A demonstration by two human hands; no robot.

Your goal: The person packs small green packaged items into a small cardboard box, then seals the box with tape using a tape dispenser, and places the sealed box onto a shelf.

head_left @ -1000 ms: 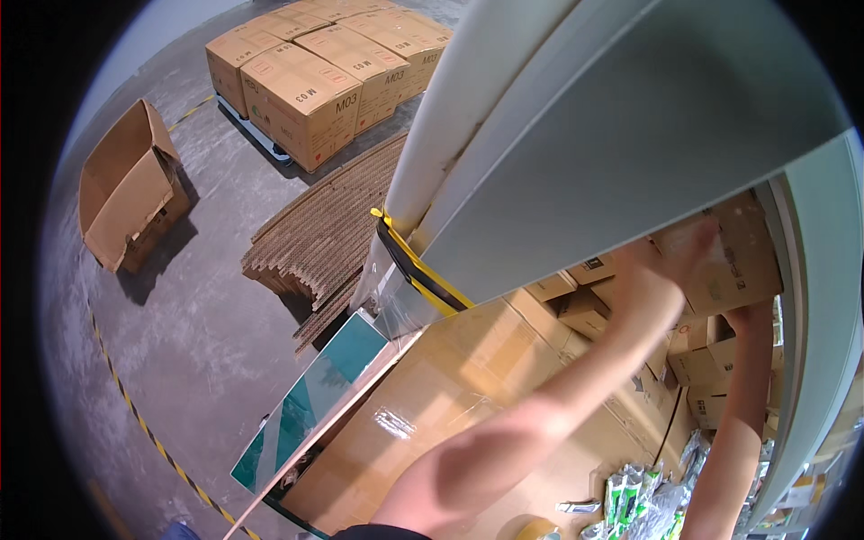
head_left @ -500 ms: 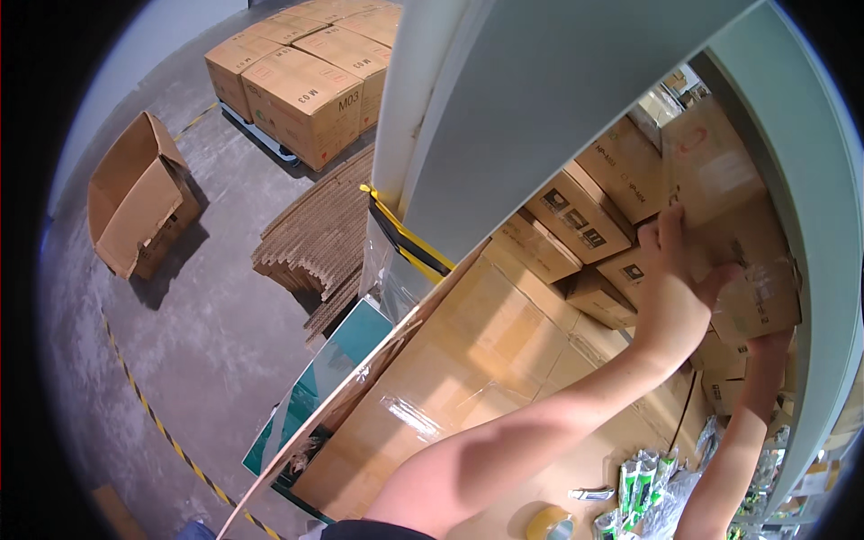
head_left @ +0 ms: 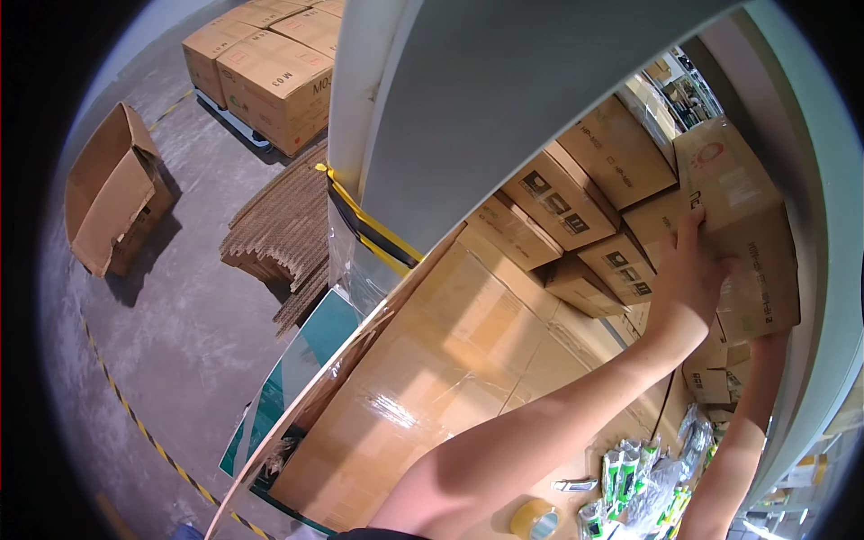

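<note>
At the far right, both hands are on a brown cardboard carton [head_left: 754, 225] sealed with clear tape. My left hand [head_left: 688, 279] grips its left side, thumb and fingers apart around the edge. Under its lower end is my right hand [head_left: 769, 346], supporting it; those fingers are hidden behind the carton. Just left of it, stacked cartons fill the shelf, among them a large plain-sided carton [head_left: 617, 153] and a carton with black handling symbols [head_left: 560, 202]. Smaller boxes [head_left: 709, 382] show below the held carton.
A grey upright [head_left: 486, 99] stands close on the left, and a pale curved frame [head_left: 810, 180] on the right. Below lie a tape roll [head_left: 535, 519], a utility knife [head_left: 576, 485] and green-white packets [head_left: 621, 477]. On the floor are an open box [head_left: 117, 198] and flattened cardboard [head_left: 279, 238].
The held carton has straightened and settled slightly lower beside the stack, both hands still on it. My view has shifted, so the surroundings appear farther left.
</note>
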